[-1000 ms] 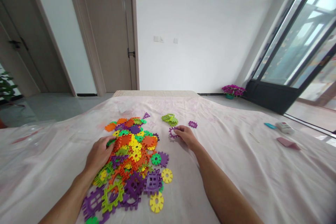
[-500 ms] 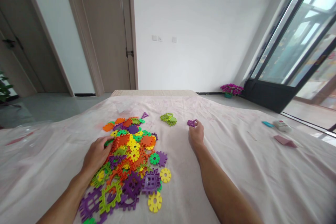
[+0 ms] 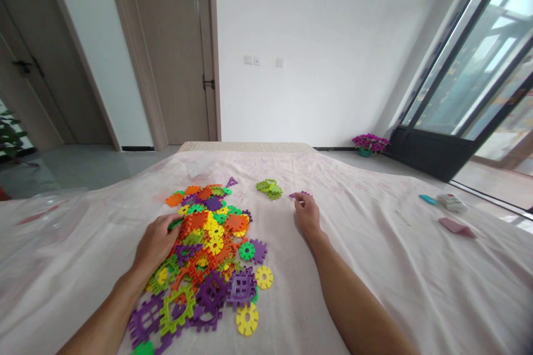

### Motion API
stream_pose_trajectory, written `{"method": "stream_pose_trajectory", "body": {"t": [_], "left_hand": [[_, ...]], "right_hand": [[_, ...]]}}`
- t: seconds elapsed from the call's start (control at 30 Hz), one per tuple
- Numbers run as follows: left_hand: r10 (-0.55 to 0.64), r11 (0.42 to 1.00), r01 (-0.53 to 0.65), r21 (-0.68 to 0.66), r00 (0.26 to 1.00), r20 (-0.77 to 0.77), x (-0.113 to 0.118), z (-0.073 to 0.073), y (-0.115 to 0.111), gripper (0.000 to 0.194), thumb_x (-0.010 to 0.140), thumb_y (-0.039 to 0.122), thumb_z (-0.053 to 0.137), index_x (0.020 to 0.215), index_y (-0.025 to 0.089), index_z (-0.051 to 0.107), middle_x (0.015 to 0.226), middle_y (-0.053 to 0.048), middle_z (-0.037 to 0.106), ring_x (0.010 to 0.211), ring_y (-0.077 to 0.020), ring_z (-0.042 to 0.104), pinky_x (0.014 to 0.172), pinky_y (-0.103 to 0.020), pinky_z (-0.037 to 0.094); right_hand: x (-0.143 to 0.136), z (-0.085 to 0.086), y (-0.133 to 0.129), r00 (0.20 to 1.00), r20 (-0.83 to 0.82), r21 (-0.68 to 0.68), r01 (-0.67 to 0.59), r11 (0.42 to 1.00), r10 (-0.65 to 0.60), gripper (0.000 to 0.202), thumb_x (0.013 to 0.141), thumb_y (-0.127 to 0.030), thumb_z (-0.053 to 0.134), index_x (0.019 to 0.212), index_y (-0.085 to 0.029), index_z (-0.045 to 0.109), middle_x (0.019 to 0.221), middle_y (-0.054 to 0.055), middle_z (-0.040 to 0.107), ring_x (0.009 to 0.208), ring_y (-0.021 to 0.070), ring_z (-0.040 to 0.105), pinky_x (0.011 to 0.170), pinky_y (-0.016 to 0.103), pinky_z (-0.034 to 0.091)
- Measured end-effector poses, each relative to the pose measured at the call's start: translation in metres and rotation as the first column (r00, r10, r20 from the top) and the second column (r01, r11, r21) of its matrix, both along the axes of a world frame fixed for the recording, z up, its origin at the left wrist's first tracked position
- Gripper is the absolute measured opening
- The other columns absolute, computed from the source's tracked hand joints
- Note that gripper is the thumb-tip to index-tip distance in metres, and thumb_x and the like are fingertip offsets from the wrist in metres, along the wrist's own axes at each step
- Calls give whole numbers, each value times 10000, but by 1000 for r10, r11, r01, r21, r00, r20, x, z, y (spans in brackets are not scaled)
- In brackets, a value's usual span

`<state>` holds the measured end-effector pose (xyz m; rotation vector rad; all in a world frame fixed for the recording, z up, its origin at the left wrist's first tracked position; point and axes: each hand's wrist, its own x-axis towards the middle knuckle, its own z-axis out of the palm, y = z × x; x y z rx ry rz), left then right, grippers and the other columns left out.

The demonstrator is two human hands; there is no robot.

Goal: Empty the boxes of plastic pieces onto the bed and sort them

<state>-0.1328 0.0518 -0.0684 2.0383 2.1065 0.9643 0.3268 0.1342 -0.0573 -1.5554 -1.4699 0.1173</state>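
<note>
A large pile of plastic gear-like pieces in orange, yellow, green and purple lies left of centre. My left hand rests at the pile's left edge, its fingers closed around a green piece. Farther right, my right hand has its fingers bent together at some small purple pieces, partly hidden behind the fingertips; whether it grips one is unclear. Between the hands and a little farther off sits a small group of lime green pieces. One purple triangle lies beyond the pile.
A pale cloth covers the table. At the right are a pink folded item, a white packet and a blue object. Clear plastic lies at the far left.
My right hand has shifted slightly left, and its fingers now cover part of the purple pieces. My left hand stays at the pile. The whole view has moved slightly.
</note>
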Motion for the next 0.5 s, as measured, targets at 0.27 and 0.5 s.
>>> {"method": "stream_pose_trajectory", "body": {"t": [0.27, 0.5], "left_hand": [[-1, 1000, 1, -6, 1000, 6, 0, 1, 0, 405, 896, 427, 439, 1132, 213, 691, 1225, -85, 693, 1163, -261, 623, 1045, -381, 454], [18, 1000, -18, 11, 1000, -14, 0, -2, 0, 401, 894, 428, 442, 1129, 225, 695, 1220, -71, 701, 1156, -250, 634, 1042, -357, 460]], "right_hand": [[-58, 10, -23, 906, 141, -66, -393, 917, 399, 349, 825, -169, 536, 1135, -197, 693, 1101, 83, 697, 922, 202, 645, 901, 355, 511], [-105, 20, -45, 630, 395, -285, -608, 741, 669, 608, 861, -210, 577, 1463, -186, 489, 1485, 104, 527, 1390, 269, 423, 1158, 432, 332]]}}
